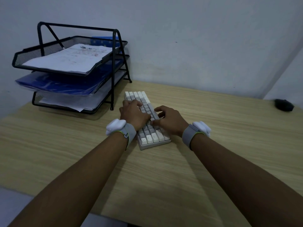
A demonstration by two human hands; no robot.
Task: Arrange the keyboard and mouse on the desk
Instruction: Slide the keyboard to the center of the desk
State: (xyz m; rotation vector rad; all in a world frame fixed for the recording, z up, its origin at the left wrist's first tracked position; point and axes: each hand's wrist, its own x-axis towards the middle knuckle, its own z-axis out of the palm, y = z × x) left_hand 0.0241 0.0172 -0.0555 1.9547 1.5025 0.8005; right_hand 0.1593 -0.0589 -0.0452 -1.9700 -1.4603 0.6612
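A small white and grey keyboard [147,136] lies on the wooden desk [213,145], turned so that its long side runs away from me. My left hand [132,114] grips its left long edge, fingers curled over the keys. My right hand [170,119] grips the right long edge, opposite the left hand. Both hands cover the keyboard's middle; its far and near ends show. A black mouse [284,104] sits far to the right, near the desk's back right edge, apart from both hands.
A black mesh three-tier paper tray [72,69] with white sheets and blue folders stands at the desk's back left, close to the keyboard's far end. A grey wall runs behind the desk. White devices are strapped on both wrists.
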